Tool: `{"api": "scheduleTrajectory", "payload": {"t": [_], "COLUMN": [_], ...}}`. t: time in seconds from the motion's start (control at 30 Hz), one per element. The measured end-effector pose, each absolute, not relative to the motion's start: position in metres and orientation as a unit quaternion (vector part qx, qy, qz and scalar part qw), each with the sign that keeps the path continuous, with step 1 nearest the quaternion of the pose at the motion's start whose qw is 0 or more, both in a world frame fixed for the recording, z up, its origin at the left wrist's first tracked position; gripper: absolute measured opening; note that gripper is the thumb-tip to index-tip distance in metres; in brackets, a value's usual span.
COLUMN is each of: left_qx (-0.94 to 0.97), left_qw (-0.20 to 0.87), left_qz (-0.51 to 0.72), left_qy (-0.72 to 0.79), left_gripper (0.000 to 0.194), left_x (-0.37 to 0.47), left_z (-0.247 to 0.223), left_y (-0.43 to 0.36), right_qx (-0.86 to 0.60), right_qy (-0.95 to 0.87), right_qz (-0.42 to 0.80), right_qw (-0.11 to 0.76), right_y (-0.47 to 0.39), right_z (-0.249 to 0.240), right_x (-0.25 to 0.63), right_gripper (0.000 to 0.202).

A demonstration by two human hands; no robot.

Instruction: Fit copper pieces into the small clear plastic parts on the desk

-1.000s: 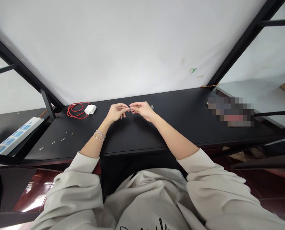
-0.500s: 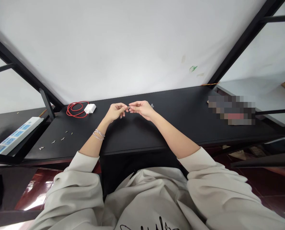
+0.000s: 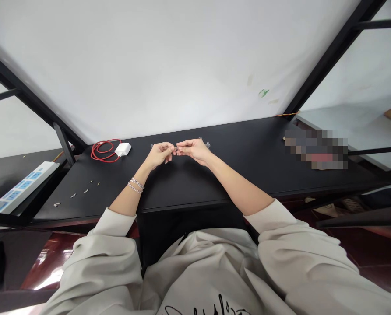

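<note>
Small shiny piece: one, held just above the black table, between your two sets of fingertips. Too small at this view for its shape to be read.

Left hand: yours, thumb and forefinger pinched on the piece from its left side, other fingers loosely curled. The fingertip grip probably suits so slight an item, leaving most of it uncovered.

Right hand: yours, thumb and fingertips closed on the piece from the opposite side, fingers fairly straight. Meeting the left tip to tip seems to let each hand steady the piece against the other.

Clear bits: beside and behind your right hand, partly hidden by it; near enough, it appears, to be within easy reach.

Small slivers: several, loosely scattered on the table's left part, well apart from your hands; the spacing perhaps keeps them separately visible.

White adapter: at the table's rear left, with red cable coiled beside it, likely set back to leave you elbow room.

Bracelets: on your left wrist, well below the fingertips.

Power strip: beyond the table's left end, apart from the handwork.
</note>
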State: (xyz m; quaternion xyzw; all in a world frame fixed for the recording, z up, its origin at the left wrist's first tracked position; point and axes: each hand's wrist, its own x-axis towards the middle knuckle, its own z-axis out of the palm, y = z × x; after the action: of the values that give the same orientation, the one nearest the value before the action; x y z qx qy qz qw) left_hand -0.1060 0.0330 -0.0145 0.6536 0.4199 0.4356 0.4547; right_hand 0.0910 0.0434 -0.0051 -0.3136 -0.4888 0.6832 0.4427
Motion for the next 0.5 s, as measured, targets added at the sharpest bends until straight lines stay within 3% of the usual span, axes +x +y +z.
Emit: {"api": "scheduleTrajectory", "payload": {"t": [0.5], "left_qx": [0.603], "left_qw": [0.509], "left_qz": [0.446], "left_qy": [0.422], "left_gripper": [0.054], "left_x": [-0.1109], "left_z": [-0.0053], "left_y": [0.031], "right_qx": [-0.304], "right_qy": [-0.515], "right_qz": [0.666], "right_qw": [0.446], "right_y": [0.0441], "right_z": [-0.0032], "right_x": [0.0894], "right_gripper": [0.004]}}
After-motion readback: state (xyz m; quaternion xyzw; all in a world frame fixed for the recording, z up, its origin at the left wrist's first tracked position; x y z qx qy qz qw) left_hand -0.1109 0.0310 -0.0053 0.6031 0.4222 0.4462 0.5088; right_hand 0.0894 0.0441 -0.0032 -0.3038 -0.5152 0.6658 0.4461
